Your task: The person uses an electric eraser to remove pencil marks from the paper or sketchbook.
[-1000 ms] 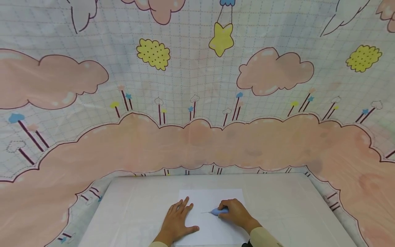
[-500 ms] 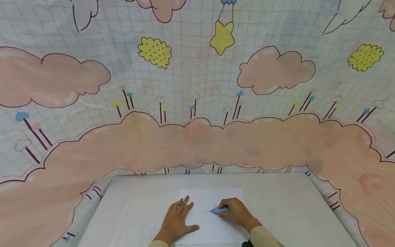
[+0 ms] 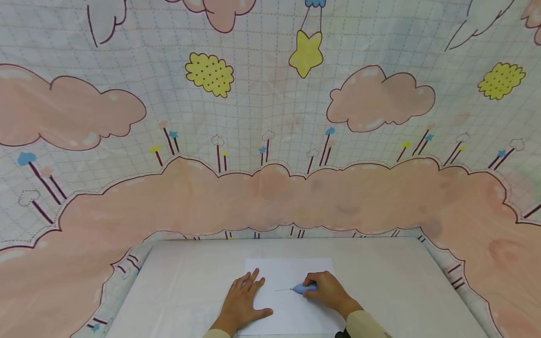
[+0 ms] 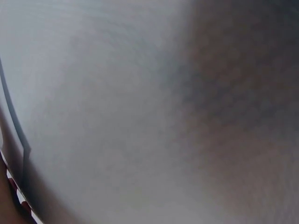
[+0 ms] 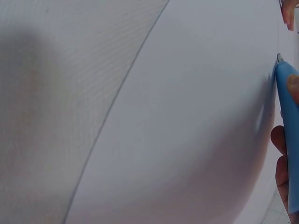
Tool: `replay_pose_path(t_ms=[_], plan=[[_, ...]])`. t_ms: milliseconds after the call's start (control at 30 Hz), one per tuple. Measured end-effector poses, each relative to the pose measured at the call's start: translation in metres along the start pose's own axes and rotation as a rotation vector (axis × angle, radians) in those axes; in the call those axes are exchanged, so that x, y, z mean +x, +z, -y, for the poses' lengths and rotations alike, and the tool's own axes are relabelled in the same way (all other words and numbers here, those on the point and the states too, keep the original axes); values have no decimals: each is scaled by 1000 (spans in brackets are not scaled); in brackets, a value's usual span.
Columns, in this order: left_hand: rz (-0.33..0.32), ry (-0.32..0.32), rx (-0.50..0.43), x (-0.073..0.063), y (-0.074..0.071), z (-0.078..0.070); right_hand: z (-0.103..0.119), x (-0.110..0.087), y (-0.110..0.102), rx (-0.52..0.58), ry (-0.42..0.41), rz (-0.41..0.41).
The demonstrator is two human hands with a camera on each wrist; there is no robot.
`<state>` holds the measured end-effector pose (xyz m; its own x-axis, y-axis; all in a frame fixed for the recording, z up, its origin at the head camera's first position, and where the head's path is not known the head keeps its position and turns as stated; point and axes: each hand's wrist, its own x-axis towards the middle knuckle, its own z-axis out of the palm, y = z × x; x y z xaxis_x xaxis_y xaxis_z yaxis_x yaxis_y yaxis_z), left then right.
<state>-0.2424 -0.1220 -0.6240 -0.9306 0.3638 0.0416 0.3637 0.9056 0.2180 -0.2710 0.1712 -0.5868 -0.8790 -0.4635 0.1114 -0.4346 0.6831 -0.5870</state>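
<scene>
A white sheet of paper lies on the pale table. My left hand rests on its left side, fingers spread and thumb out over the sheet. In my right hand I grip a chunky blue pen, its metal tip pointing left and down at the paper. A thin dark line runs left from that tip. The right wrist view shows the blue pen body with fingertips curled round it. Blurred pale surface fills most of the left wrist view.
The pale table extends on both sides of the paper. Behind and around it hangs a cloth printed with clouds, stars and a grid.
My right hand and the pen have moved slightly to the right. The thin line on the paper is a little longer at its right end. The left hand stays put.
</scene>
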Motion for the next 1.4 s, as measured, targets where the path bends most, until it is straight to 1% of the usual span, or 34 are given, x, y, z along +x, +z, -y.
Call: replay_pose_path(t_ms=[233, 767, 1033, 1233, 1400], plan=[[-1, -7, -7, -2, -1, -2, 0, -1, 0, 9, 16, 8], [-13, -6, -16, -4, -2, -4, 5, 2, 3, 16, -24, 12], [20, -24, 3, -3, -2, -5, 7, 6, 7, 8, -22, 25], [10, -24, 1, -4, -4, -7, 8, 7, 7, 9, -23, 25], [-15, -14, -3, -4, -3, -7, 8, 8, 7, 9, -23, 24]])
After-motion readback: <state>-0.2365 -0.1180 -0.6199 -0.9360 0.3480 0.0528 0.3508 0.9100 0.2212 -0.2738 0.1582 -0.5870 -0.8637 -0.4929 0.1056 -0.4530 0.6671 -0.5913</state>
